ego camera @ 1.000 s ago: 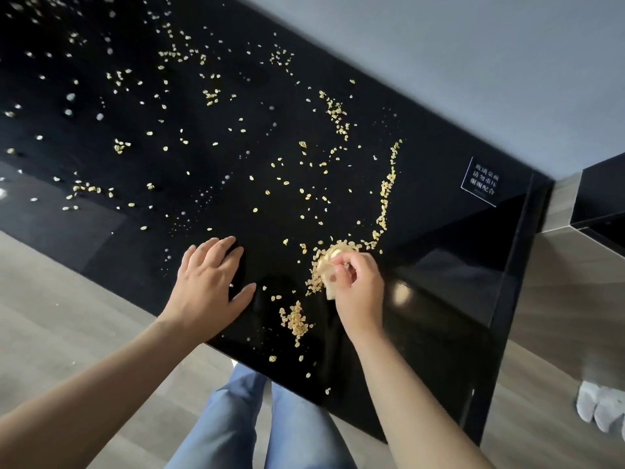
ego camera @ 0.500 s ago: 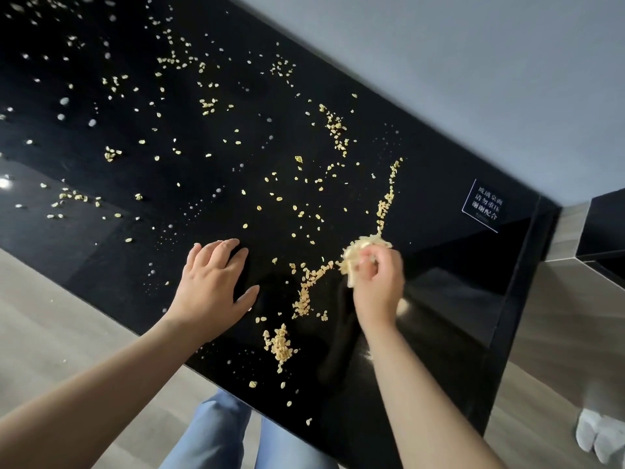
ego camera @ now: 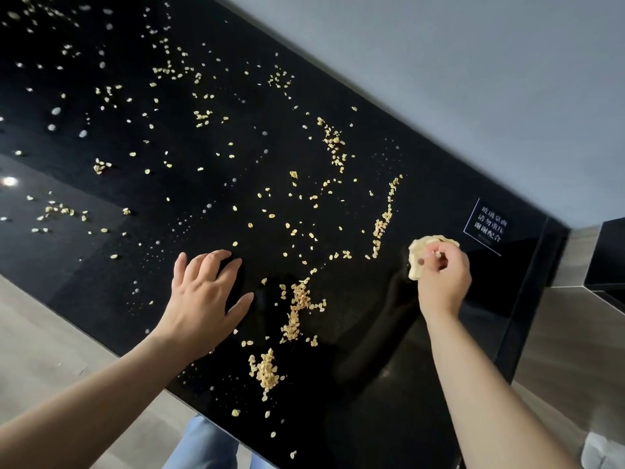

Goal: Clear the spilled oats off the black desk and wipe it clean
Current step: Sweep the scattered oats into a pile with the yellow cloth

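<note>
Pale oats lie scattered over the glossy black desk [ego camera: 111, 252], thickest in a streak [ego camera: 297, 309] and a small heap [ego camera: 265, 370] near the front edge, with a thin line of oats [ego camera: 384, 221] farther right. My right hand [ego camera: 443, 279] grips a crumpled pale yellow cloth [ego camera: 419, 252] on the desk near its right end, just right of that thin line. My left hand [ego camera: 206, 299] rests flat on the desk with fingers spread, left of the streak.
A small sign with white characters [ego camera: 487, 226] is stuck on the desk's far right corner. A grey wall [ego camera: 473, 79] runs behind the desk. Wooden floor [ego camera: 40, 336] and my jeans [ego camera: 203, 445] show below the front edge. Steel-faced furniture [ego camera: 575, 333] stands right.
My right hand has carried the cloth away to the right, out of the oats, leaving a streak behind it. The left hand has stayed flat in place.
</note>
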Available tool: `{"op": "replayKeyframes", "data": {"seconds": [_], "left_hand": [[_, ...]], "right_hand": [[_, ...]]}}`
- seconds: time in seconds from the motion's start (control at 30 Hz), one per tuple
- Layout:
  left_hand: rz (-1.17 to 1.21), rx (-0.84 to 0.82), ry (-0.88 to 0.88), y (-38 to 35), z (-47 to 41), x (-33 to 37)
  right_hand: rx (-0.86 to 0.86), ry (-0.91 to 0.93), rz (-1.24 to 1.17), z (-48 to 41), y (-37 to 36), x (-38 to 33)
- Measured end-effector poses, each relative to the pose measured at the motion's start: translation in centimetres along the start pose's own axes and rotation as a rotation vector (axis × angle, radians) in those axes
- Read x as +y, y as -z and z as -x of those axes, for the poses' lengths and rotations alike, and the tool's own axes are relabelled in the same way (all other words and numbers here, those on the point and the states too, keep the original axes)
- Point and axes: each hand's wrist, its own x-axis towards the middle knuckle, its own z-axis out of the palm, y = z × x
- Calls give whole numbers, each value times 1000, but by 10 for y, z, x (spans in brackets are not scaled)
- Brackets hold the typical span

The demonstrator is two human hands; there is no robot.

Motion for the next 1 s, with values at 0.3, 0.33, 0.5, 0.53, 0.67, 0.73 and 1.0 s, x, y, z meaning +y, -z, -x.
{"op": "replayKeyframes", "data": {"seconds": [0.3,0.33,0.5,0.53,0.67,0.73,1.0], "left_hand": [[18,20,-17,1,-40,18],[20,19,-6,1,-45,19],[-15,-26,31,-4,-59,28],[-15,-27,43,-5,-60,30],[-17,-21,58,-4,-64,32],[-20,-26,55,-6,-64,32],[-5,18,81,-5,-68,33]], "right_hand": [[-438,291,-93,54,-61,-47],[-452,270,-128,54,-59,-49],[-113,236,-158,-5,-31,-40],[-57,217,-128,-23,-28,-36],[-59,99,-32,-69,-32,-30],[-83,116,-25,-65,-44,-32],[-414,408,-89,-16,-72,-58]]}}
